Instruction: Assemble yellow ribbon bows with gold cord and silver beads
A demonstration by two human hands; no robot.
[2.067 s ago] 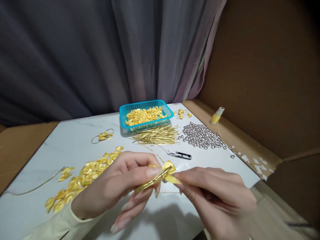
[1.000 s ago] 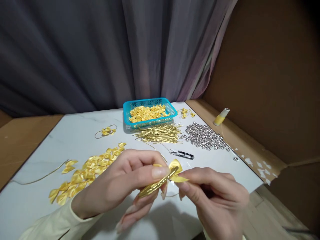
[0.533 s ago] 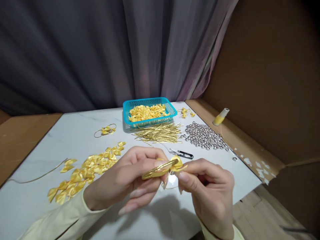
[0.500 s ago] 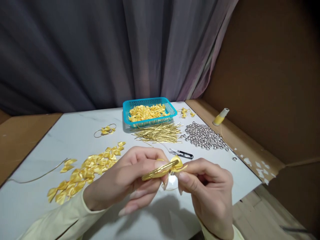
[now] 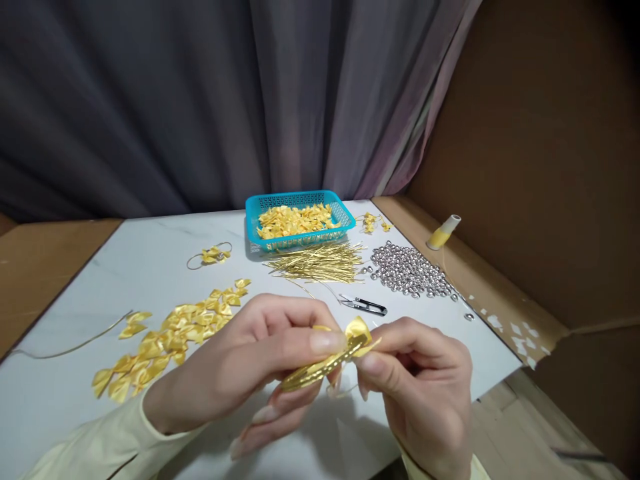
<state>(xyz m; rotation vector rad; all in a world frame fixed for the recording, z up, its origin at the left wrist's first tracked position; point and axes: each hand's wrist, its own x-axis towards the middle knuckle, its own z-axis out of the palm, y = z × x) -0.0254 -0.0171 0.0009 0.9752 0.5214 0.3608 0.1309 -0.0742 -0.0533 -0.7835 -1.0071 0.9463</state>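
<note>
My left hand [image 5: 260,357] pinches a flattened coil of gold metallic cord [image 5: 313,375] between thumb and fingers, its lower fingers loosely curled. At the coil's right end sits a yellow satin ribbon bow [image 5: 357,328]. My right hand [image 5: 425,377] is closed there, with thumb and index finger pinching the bow's right edge. A thin loop of thread or cord hangs below, between the two hands. To the left of my left hand lies a spread of yellow ribbon bows [image 5: 175,330]. Black thread snips [image 5: 367,306] rest just beyond the hands.
Behind the hands are a bundle of gold cord pieces [image 5: 320,262] and a blue basket [image 5: 250,227] of yellow bows. Silver beads [image 5: 410,270] are piled at right, near a yellow thread spool [image 5: 443,233]. A bow on a looped cord [image 5: 215,255] lies at back left.
Both hands stay at the bow and coil. The coil has tilted and shifted slightly lower, and the left hand's lower fingers have moved down and left. The right hand has moved slightly right.
</note>
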